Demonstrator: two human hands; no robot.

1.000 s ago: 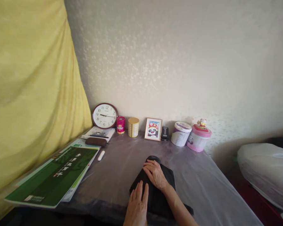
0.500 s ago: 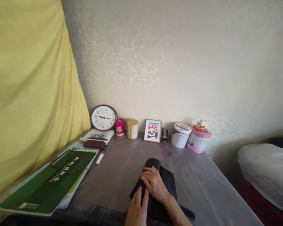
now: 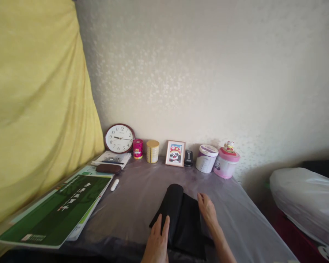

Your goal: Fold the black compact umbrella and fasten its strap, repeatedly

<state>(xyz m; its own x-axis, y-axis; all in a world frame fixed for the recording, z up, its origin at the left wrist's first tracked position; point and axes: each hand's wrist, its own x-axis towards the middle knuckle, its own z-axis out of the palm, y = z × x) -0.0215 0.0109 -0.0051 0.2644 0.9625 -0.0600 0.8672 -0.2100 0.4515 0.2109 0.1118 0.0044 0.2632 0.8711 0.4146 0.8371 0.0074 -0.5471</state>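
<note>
A folded black cloth (image 3: 172,206) lies on the near middle of the table, with a thick rounded fold along its left side and a flatter flap on the right. My left hand (image 3: 157,239) rests on the lower left of the fold, its fingers stretched out and holding nothing. At the upper right edge of the flap is my right hand (image 3: 207,208), fingers curled together on the cloth's edge. The grip itself is partly hidden by the hand.
A green book (image 3: 63,210) and a white pen-like object (image 3: 114,185) lie left. Along the wall stand a clock (image 3: 120,138), a pink tin (image 3: 137,149), a yellow-lidded can (image 3: 152,151), a picture frame (image 3: 175,153), a white tub (image 3: 207,158) and a pink tub (image 3: 226,163).
My right hand has lifted off the rounded fold and moved right to the flap's edge. The left hand stays on the lower left of the cloth. The view has shifted slightly.
</note>
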